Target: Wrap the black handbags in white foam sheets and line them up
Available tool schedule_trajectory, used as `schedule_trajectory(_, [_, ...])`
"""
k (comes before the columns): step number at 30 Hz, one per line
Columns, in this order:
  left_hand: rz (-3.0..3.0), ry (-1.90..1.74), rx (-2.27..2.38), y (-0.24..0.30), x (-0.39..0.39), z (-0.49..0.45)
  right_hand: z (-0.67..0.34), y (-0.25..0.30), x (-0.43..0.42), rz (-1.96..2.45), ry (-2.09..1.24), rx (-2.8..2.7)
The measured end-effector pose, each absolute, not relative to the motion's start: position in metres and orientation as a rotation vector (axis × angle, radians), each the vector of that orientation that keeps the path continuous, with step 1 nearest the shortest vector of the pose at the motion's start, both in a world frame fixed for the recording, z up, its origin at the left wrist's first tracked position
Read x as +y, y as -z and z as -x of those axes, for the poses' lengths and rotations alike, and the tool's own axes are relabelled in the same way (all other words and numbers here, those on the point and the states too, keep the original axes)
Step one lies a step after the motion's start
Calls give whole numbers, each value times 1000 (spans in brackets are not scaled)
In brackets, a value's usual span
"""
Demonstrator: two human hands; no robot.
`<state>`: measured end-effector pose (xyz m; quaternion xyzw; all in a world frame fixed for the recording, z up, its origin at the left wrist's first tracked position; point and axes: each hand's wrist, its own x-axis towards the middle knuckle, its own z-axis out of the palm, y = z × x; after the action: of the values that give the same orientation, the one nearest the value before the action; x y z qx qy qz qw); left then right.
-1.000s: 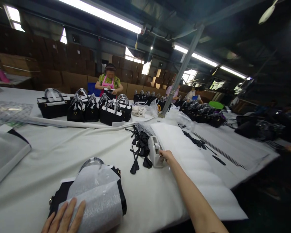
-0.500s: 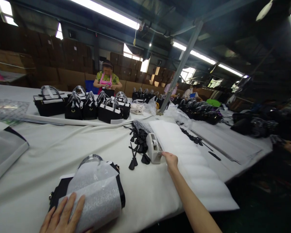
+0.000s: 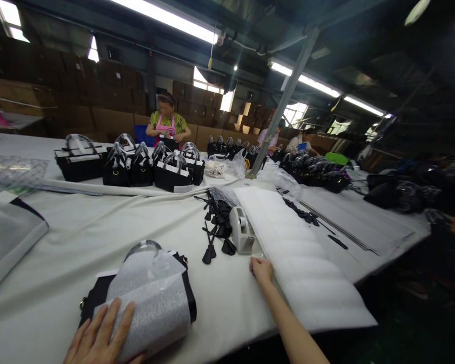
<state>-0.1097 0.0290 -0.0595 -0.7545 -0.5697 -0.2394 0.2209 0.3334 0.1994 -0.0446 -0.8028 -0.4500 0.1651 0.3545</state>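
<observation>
A black handbag (image 3: 98,292) lies on the cloth-covered table, partly wrapped in a thin white foam sheet (image 3: 157,298). My left hand (image 3: 100,336) rests flat on that sheet with its fingers spread. To the right, a light grey tape dispenser (image 3: 242,231) stands on the table. My right hand (image 3: 262,270) is just in front of it, fingers pinched together on a strip of clear tape that barely shows. Black tassel tags with straps (image 3: 222,217) lie in a heap beside the dispenser.
A stack of white foam sheets (image 3: 296,253) lies right of my right hand. Black handbags with wrapped handles (image 3: 172,174) stand across the table, where a co-worker (image 3: 167,124) handles another bag. A metal post (image 3: 284,101) rises behind. Another partly covered bag (image 3: 11,237) lies at left.
My right hand has moved from the dispenser's front edge down towards me, its fingers still pinched. My left hand stays on the wrapped bag.
</observation>
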Motion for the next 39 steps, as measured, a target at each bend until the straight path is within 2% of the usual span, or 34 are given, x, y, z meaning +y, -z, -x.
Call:
schedule_trajectory(4, [2097,637,-1644,46,24,105,-329,22,183,2132,-378,-1399])
schedule_trajectory(8, [2079,544,-1841,21,20,96,-289,-23,191,2041,-363,-1783])
schedule_trajectory(12, [2066,469,-1972,8,20,92,-211,-94,191,1630,-155,-2432])
schedule_trajectory(14, [2039,454,-2028,6,18,91,-171,-135,180,1224,-338,-2630])
schedule_trajectory(17, [2005,459,-2095,6,16,91,-120,-185,167,620,-942,-2878])
schedule_trajectory(19, [2008,464,-2120,5,15,91,-91,-201,168,320,-1343,-2956])
schedule_trajectory(21, [2019,467,-2135,4,15,91,-63,-200,175,181,-1500,-3034])
schedule_trajectory(23, [2023,476,-2142,4,15,92,-36,-187,184,177,-1349,-3190])
schedule_trajectory(27, [2024,494,-2148,6,17,93,14,-154,194,280,-623,-3500])
schedule_trajectory(29, [2022,493,-2155,6,18,93,32,-143,194,309,-379,-3576])
schedule_trajectory(34, [2016,486,-2175,6,20,93,57,-124,194,407,-98,-3679])
schedule_trajectory(39, [2031,519,-2147,11,20,96,67,-106,195,316,94,-3718])
